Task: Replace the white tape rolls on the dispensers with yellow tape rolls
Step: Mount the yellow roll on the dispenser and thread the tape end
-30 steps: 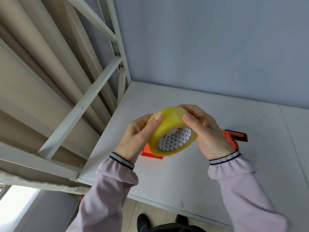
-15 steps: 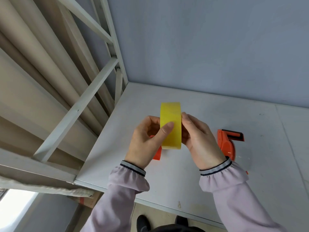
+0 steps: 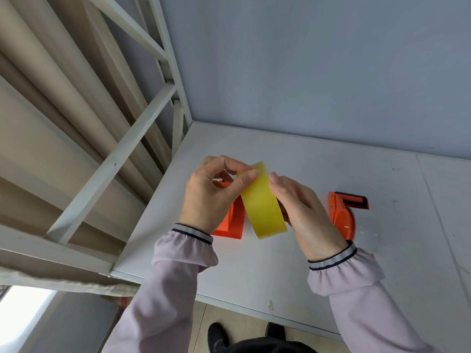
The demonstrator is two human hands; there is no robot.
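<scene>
Yellow tape roll held edge-on between both hands, mid-frame

We grip the yellow tape roll above the worktop: left hand pinches its upper rim, right hand grasps its side. One orange dispenser lies just behind the left hand, the other dispenser right of centre.

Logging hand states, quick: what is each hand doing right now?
Left hand: pinches the top edge of the yellow tape roll.
Right hand: grips the same roll from the other side.
</scene>
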